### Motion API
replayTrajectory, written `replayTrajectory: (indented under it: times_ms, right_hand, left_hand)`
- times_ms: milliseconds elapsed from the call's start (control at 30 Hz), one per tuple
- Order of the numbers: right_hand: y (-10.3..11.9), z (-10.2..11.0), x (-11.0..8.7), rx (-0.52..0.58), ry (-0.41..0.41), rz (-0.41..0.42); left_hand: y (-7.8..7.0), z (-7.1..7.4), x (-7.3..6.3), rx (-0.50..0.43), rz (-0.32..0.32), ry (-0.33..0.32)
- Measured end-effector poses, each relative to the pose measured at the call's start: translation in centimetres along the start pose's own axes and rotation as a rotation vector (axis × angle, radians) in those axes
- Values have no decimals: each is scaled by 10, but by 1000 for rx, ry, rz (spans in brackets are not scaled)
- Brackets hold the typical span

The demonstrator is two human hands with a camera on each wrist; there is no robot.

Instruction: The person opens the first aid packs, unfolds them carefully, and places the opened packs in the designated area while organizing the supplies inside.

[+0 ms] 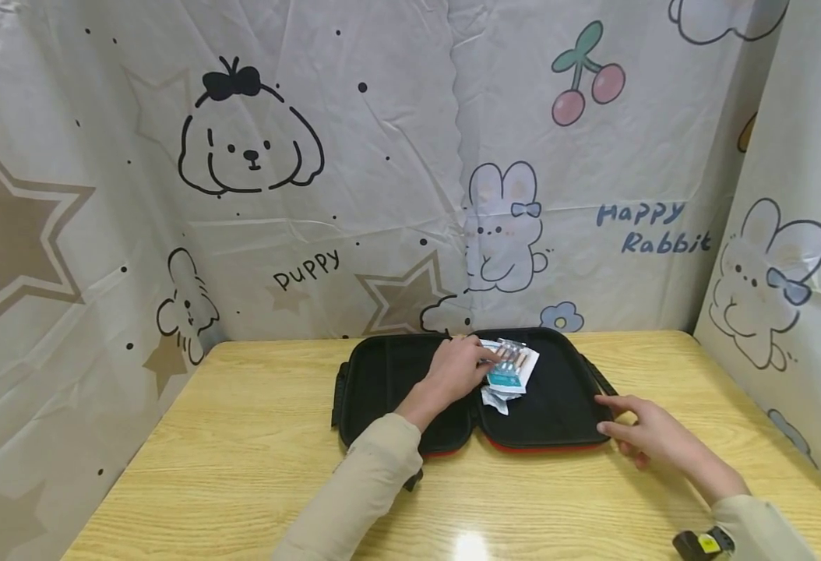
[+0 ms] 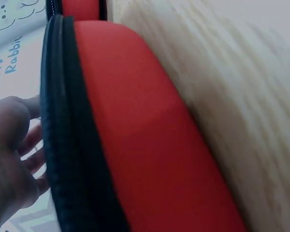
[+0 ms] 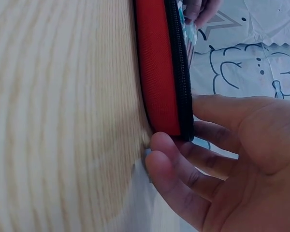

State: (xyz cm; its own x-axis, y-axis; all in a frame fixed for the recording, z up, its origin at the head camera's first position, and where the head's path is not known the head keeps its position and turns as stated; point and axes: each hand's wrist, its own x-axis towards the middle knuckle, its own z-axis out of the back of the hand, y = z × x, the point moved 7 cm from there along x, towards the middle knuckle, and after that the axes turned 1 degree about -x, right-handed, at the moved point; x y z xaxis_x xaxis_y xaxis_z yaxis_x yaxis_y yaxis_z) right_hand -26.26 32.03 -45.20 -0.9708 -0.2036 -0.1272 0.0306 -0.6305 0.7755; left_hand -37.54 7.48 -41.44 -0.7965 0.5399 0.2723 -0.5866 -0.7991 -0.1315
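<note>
On yellow wood-grain table (image 1: pixel 228 460), black-lined red zip case (image 1: pixel 561 413) spread flat; teal-and-white plastic packets (image 1: pixel 512 376) in right half, left hand (image 1: pixel 455 368) touching them, fingers bent, cannot tell if gripping; right hand (image 1: pixel 645 430) loosely curled round case's near right corner

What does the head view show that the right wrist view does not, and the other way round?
Only head: the black interior of the case, the cherry drawing and the puppy lettering.
Only right wrist: distinct zip teeth along the case's rim.
Both: the right hand at the case's corner, part of the left hand at the packets, and the table.
</note>
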Motion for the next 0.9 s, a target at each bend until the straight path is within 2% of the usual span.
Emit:
replayTrajectory:
  times_ms: [67,167,300,433,533,633,800,900]
  right_hand:
    - [1,0,0,0,2,1]
    - [1,0,0,-4,1,1]
    - [2,0,0,-13,-6,0]
    - [2,0,1,-9,0,1]
    - [2,-1,1,-7,1,1]
    - [2,-2,1,-5,-1,-2]
    - [1,-2,1,-10,-4,-10]
    - [0,0,0,-16,-9,-12]
  left_hand:
    - [3,4,-1,-66,-1,-42]
    - [9,10,-1,-273,6,-79]
    - [18,13,-4,-562,72,-68]
    - [28,11,-9,-727,148,-46]
    - [34,10,-12,-812,180,-45]
    - [41,11,-17,-860,201,-73]
    - [53,20,-27,-885,216,-135]
    - [61,28,-34,-893,220,-147]
